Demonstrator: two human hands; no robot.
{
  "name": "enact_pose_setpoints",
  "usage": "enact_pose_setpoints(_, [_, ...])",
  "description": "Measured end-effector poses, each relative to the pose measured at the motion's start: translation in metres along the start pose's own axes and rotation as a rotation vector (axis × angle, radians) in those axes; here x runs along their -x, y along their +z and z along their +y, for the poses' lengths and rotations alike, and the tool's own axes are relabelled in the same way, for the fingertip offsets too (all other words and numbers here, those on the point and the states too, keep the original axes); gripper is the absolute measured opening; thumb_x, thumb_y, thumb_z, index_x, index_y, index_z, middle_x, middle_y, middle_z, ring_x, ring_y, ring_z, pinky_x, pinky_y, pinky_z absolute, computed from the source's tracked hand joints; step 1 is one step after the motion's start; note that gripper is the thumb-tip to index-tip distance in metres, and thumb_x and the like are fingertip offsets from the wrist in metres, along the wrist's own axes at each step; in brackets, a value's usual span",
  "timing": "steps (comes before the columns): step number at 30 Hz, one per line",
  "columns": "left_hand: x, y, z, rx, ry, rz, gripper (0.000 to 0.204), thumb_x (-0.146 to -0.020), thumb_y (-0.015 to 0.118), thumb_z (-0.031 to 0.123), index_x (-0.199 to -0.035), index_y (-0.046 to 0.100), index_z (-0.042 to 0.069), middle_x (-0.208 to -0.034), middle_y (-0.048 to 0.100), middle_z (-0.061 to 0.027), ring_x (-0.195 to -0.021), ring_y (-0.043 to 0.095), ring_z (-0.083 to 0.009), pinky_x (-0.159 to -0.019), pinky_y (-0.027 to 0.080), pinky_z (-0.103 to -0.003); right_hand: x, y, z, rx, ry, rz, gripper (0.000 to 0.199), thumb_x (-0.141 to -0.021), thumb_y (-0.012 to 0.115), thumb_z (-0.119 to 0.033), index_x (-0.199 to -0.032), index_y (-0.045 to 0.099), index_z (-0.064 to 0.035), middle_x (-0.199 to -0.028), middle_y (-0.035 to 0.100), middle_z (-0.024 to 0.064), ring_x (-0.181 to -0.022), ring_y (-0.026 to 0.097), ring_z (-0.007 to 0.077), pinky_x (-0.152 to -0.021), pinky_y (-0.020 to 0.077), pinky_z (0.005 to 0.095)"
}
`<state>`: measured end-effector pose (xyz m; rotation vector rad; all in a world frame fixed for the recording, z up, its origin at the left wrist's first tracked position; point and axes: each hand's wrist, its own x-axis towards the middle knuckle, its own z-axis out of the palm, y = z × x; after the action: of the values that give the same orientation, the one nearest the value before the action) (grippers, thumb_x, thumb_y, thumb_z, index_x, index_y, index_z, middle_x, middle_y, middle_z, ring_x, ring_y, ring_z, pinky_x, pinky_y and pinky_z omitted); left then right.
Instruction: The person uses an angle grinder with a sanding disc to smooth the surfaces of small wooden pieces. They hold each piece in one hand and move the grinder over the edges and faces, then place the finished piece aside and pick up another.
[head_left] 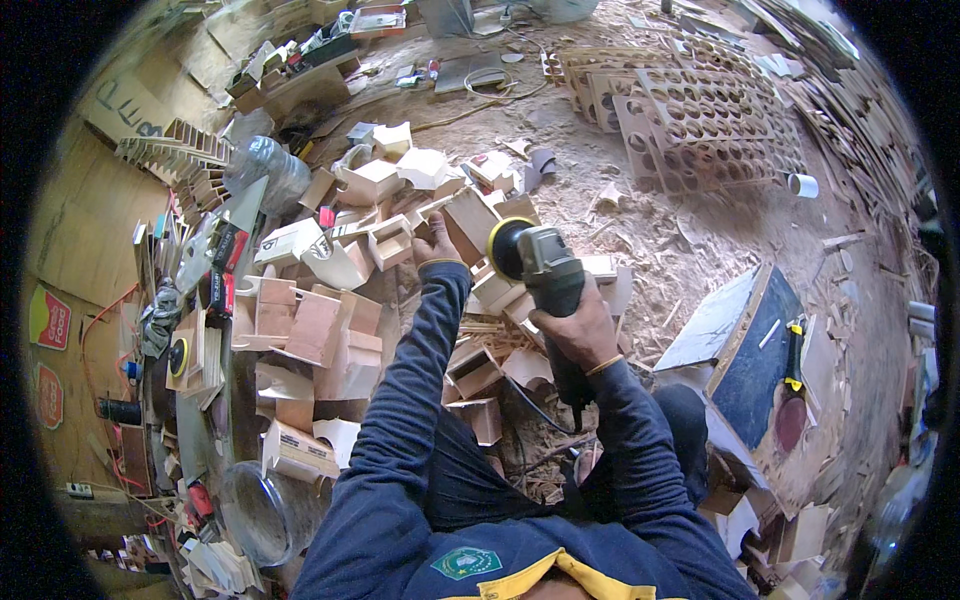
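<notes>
My right hand (582, 328) is wrapped round a grey and black angle grinder (552, 262). A round pad with a yellow rim (508, 246) is fitted at the grinder's head. That pad stands at the lower right side of a small wooden box (472, 222); whether it touches the wood I cannot tell. On the box's left side, my left hand (435, 243) grips it with the thumb up, the other fingers mostly hidden. From the grinder's lower end a dark cable (535, 408) runs down between my legs.
Several wooden boxes (330, 330) are heaped to the left. At right stands a board-topped block (755, 350) bearing a yellow and black cutter (795, 355). Farther off lean panels full of round holes (710, 125). Shavings cover the floor (660, 240). A clear plastic jar (265, 510) lies lower left.
</notes>
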<state>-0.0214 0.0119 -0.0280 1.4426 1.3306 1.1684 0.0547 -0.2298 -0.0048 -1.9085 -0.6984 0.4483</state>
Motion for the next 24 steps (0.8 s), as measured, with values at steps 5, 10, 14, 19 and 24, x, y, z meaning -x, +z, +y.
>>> enact_pose_setpoints(5, [0.012,-0.001,0.006,-0.089,0.022,0.027,0.079,-0.088,0.063,0.071,-0.102,0.062,-0.007,-0.097,0.071,-0.0191,-0.087,0.066,-0.0292,-0.081,0.052,-0.04,-0.01,0.0,0.007,0.036,0.044,-0.009,0.087,-0.06,0.088,-0.053,-0.124,0.053,-0.0057,-0.107,0.07,0.0258,-0.1,0.07,0.0426,-0.087,0.0549,0.0485])
enact_pose_setpoints(10, [0.011,0.0,0.009,-0.005,-0.004,0.015,0.083,-0.088,0.063,0.071,-0.106,0.06,-0.01,-0.101,0.071,-0.0202,-0.089,0.068,-0.0318,-0.082,0.054,-0.04,-0.017,-0.011,0.021,-0.015,0.137,0.064,0.072,-0.066,0.083,-0.037,-0.124,0.057,-0.0017,-0.106,0.069,0.0183,-0.097,0.069,0.0314,-0.086,0.0544,0.0405])
enact_pose_setpoints(14, [0.002,0.004,-0.002,-0.11,-0.304,0.046,0.094,-0.088,0.06,0.074,-0.122,0.055,-0.013,-0.114,0.067,-0.0265,-0.1,0.069,-0.034,-0.084,0.057,-0.042,-0.006,-0.008,0.02,-0.127,0.0,0.069,0.073,-0.065,0.087,-0.038,-0.122,0.056,-0.0038,-0.106,0.071,0.0197,-0.098,0.071,0.0343,-0.086,0.0557,0.0429])
enact_pose_setpoints(19, [-0.026,0.007,-0.037,-0.19,-0.48,-0.112,0.104,-0.084,0.049,0.085,-0.128,0.06,-0.008,-0.115,0.07,-0.0218,-0.104,0.068,-0.0312,-0.09,0.055,-0.041,-0.002,0.004,0.014,-0.047,-0.076,-0.031,0.079,-0.063,0.089,-0.043,-0.125,0.055,-0.0086,-0.104,0.072,0.0208,-0.099,0.072,0.0365,-0.086,0.0563,0.0452])
enact_pose_setpoints(24, [-0.029,0.013,-0.06,-0.015,-0.32,-0.031,0.089,-0.089,0.061,0.071,-0.124,0.056,-0.011,-0.116,0.067,-0.0256,-0.104,0.068,-0.0332,-0.087,0.056,-0.041,-0.011,0.001,0.017,-0.134,-0.007,-0.007,0.075,-0.062,0.089,-0.04,-0.122,0.057,-0.0077,-0.103,0.073,0.0201,-0.096,0.073,0.0354,-0.086,0.0562,0.0442])
